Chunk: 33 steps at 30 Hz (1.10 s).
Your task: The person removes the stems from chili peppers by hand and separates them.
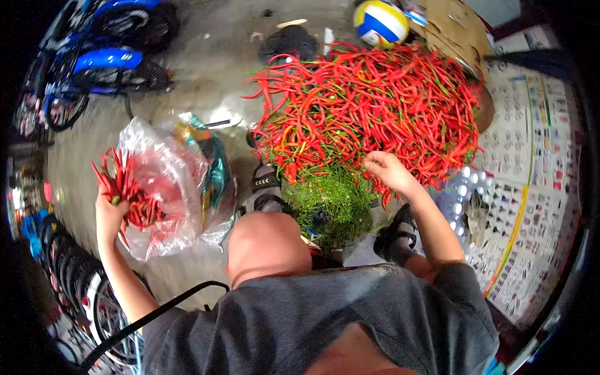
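A bunch of red chili peppers (117, 177) is gripped in my left hand (111, 211), its tips fanning upward. That hand is over the left side of a clear plastic bag (165, 165), where more red chilies (145, 211) lie. A large heap of long red chilies (375, 94) with some green stems spreads out in front of me. At the near edge of the heap is my right hand (386, 170), its fingers pinched together; what they hold, if anything, is too small to make out. Below it lies a pile of green stems (334, 203) between my feet.
A volleyball (381, 24) and cardboard (453, 28) sit behind the heap. Blue bicycles (109, 59) stand at the far left, with a row of tyres (69, 262) nearer. A printed poster sheet (531, 175) is on the right. My sandalled feet (269, 181) flank the stems.
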Tool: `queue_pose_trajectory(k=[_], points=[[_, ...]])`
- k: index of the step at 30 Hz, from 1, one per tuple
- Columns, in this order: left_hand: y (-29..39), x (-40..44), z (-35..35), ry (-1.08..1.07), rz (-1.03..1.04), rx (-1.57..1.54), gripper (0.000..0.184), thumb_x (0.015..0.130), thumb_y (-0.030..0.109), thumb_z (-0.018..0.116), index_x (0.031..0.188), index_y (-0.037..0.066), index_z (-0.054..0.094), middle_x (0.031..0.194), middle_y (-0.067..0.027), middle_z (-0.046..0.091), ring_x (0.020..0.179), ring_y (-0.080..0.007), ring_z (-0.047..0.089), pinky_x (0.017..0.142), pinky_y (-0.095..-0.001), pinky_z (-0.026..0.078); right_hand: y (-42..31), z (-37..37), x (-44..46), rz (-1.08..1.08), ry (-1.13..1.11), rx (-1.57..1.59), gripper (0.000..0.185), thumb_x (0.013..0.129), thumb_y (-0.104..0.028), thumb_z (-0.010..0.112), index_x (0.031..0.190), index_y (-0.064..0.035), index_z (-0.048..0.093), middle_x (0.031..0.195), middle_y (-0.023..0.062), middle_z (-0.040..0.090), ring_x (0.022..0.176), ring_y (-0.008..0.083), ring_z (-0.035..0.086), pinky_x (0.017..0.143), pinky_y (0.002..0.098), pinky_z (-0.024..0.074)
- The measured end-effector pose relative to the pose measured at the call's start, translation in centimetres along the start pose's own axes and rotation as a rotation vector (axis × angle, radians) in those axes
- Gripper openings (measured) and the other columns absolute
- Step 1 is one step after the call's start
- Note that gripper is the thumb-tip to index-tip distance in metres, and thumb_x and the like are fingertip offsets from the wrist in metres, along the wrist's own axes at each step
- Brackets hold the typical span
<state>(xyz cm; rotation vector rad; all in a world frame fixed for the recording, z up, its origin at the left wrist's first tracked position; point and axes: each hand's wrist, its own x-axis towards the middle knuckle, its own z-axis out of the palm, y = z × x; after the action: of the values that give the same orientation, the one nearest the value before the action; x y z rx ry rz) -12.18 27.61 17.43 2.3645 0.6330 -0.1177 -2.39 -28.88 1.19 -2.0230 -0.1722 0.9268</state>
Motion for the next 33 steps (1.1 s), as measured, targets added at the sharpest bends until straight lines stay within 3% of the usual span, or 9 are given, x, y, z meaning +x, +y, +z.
queue_pose_trajectory(k=[6,11,14,17,20,23,27,31,33], points=[[-0.5,-3.2,-2.3,0.242,-0.091,-0.263,0.032,0.070,0.003,0.061,0.101,-0.001,0.054,0.086,-0.0036,0.060,0.074,-0.0109,0.055,0.067,-0.0252,0.045,-4.3,1.7,2.2,-0.359,0.417,-0.637,0.042,0.073,-0.001,0.058,0.114,-0.0002,0.050,0.112,0.0220,0.049,0.099,0.0373,0.052,0.085,0.0396,0.0421],[-3.1,-5.7,-4.3,0.376,-0.191,-0.440,0.032,0.070,0.007,0.063,0.101,0.000,0.056,0.084,-0.0066,0.064,0.069,-0.0143,0.060,0.061,-0.0265,0.046,-16.3,7.0,7.6,-0.346,0.073,-0.032,0.026,0.085,-0.020,0.055,0.100,0.0011,0.060,0.090,0.0127,0.064,0.085,0.0204,0.061,0.076,0.0307,0.0462],[-2.7,-6.9,-4.6,0.385,-0.202,-0.386,0.027,0.067,0.003,0.063,0.092,0.000,0.056,0.075,-0.0038,0.060,0.063,-0.0103,0.055,0.053,-0.0249,0.042,-21.9,14.3,11.6,-0.360,-0.196,0.024,0.042,0.087,-0.028,0.055,0.114,0.0032,0.049,0.096,0.0121,0.061,0.083,0.0155,0.059,0.074,0.0276,0.0474],[-5.2,-6.2,-3.4,0.420,-0.073,-0.408,0.041,0.064,0.003,0.065,0.102,0.002,0.050,0.083,-0.0048,0.060,0.067,-0.0126,0.056,0.061,-0.0264,0.046,-27.1,20.2,12.1,-0.546,-0.089,-0.148,0.091,0.069,-0.048,0.069,0.132,0.0019,0.027,0.104,0.0218,0.058,0.099,0.0330,0.057,0.088,0.0358,0.0426],[-4.9,-5.0,-1.6,0.379,-0.130,-0.414,0.043,0.063,0.003,0.066,0.102,0.002,0.051,0.088,-0.0057,0.061,0.076,-0.0120,0.056,0.068,-0.0272,0.046,-29.3,23.1,12.0,-0.611,0.001,-0.364,0.072,0.072,-0.038,0.066,0.124,0.0025,0.038,0.105,0.0228,0.058,0.102,0.0352,0.055,0.088,0.0364,0.0421],[-4.7,-3.6,-0.2,0.296,0.121,0.045,0.046,0.063,0.008,0.065,0.106,0.004,0.050,0.094,-0.0148,0.061,0.085,-0.0281,0.061,0.073,-0.0384,0.047,-30.4,22.5,12.3,-0.474,-0.056,-0.066,0.030,0.075,-0.012,0.051,0.100,0.0017,0.056,0.096,0.0172,0.061,0.092,0.0306,0.058,0.081,0.0347,0.0435],[-4.8,-1.7,1.6,-0.033,0.239,0.485,0.039,0.062,0.011,0.064,0.098,0.006,0.051,0.099,-0.0161,0.057,0.092,-0.0343,0.056,0.076,-0.0435,0.045,-35.3,16.7,6.6,-0.571,-0.113,0.679,0.025,0.075,0.000,0.046,0.097,0.0009,0.057,0.090,0.0061,0.062,0.079,0.0120,0.057,0.072,0.0264,0.0445],[-2.5,-0.4,4.9,-0.174,0.427,0.811,0.028,0.073,0.019,0.055,0.099,0.009,0.054,0.100,-0.0086,0.058,0.085,-0.0270,0.060,0.069,-0.0416,0.046,-40.5,13.3,-0.1,-0.832,-0.127,0.676,0.023,0.075,0.002,0.047,0.096,0.0022,0.055,0.087,0.0063,0.062,0.077,0.0109,0.057,0.071,0.0230,0.0451],[-4.0,1.7,9.4,0.119,0.814,0.759,0.022,0.079,0.019,0.050,0.099,0.011,0.055,0.087,-0.0098,0.057,0.078,-0.0250,0.059,0.067,-0.0384,0.046,-41.6,13.1,-1.3,-0.832,-0.171,0.745,0.024,0.075,0.001,0.048,0.098,0.0029,0.054,0.087,0.0066,0.062,0.077,0.0111,0.057,0.071,0.0232,0.0454]])
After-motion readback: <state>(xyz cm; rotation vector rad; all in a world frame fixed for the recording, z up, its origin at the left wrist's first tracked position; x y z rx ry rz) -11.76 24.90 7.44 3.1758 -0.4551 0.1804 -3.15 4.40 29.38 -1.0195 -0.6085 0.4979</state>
